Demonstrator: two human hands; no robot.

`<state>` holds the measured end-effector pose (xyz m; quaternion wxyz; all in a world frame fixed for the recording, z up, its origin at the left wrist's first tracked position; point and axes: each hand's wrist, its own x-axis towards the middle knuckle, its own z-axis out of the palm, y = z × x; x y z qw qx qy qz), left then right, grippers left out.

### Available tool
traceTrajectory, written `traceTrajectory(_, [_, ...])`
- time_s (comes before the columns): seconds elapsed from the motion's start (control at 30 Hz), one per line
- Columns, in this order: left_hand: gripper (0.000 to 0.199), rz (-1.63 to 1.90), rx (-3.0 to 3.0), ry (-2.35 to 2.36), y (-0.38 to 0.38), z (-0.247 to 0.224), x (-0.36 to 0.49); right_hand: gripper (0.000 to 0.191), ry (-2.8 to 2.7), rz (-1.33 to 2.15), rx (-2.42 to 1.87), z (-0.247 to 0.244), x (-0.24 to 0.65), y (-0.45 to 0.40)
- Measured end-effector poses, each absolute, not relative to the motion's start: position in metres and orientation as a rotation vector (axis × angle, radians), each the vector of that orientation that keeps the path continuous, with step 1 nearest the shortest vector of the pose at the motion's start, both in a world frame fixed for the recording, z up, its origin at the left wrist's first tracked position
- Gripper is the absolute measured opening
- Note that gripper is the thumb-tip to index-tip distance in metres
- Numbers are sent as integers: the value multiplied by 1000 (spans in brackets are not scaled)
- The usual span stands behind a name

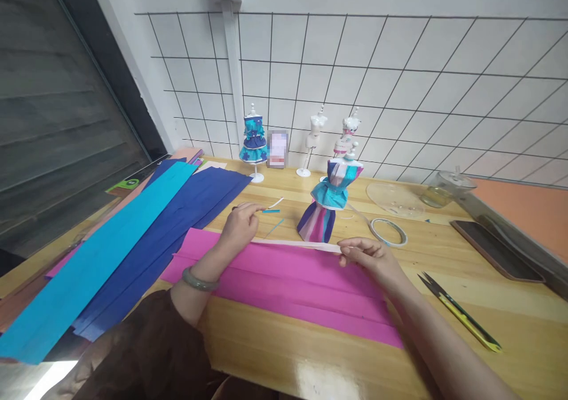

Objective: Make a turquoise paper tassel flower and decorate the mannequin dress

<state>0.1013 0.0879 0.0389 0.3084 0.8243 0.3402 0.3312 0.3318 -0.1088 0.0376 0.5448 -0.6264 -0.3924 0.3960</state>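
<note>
A magenta paper sheet (284, 281) with fold lines lies on the wooden table in front of me. Along its far edge runs a narrow white strip (297, 244). My right hand (361, 253) pinches the strip's right end between thumb and fingers. At the strip's left end is my left hand (242, 225), its fingers bent together over the sheet's far edge; what they hold is hidden. A bangle circles my left wrist. Beyond my right hand lies a roll of white tape (389, 232). Small blue and white scraps (271, 211) lie past my left hand.
Blue and turquoise paper sheets (128, 234) cover the left side. Dressed mannequins (337, 190) (254, 139) and a bare mannequin (316, 131) stand toward the wall. Yellow-handled scissors (461, 314) lie right, with a dark phone (494, 251) and glass teapot (448, 188) behind.
</note>
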Motion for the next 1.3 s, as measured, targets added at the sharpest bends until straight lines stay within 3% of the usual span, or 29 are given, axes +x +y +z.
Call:
traceTrajectory(0.1, [27,924,2332,643,59,50,108,24,-967,971,-1464,41,317,-108])
traceTrajectory(0.3, [34,587,2489,250,19,58,117,25,-1004,983,-1469,43,302,-106])
traceTrajectory(0.67, [36,119,2059,461,22,55,113,35,-1136,976,-1528,48,306,-109])
traceTrajectory(0.93, [33,117,2033,429,19,51,116,32,-1238,1104,-1542,46,300,-108])
traceTrajectory(1.17, [32,125,2095,458,18,47,118,48,-1160,1236,-1486,44,302,-107])
traceTrajectory(1.3, [30,125,2093,447,18,46,118,40,-1157,1265,-1524,41,301,-107])
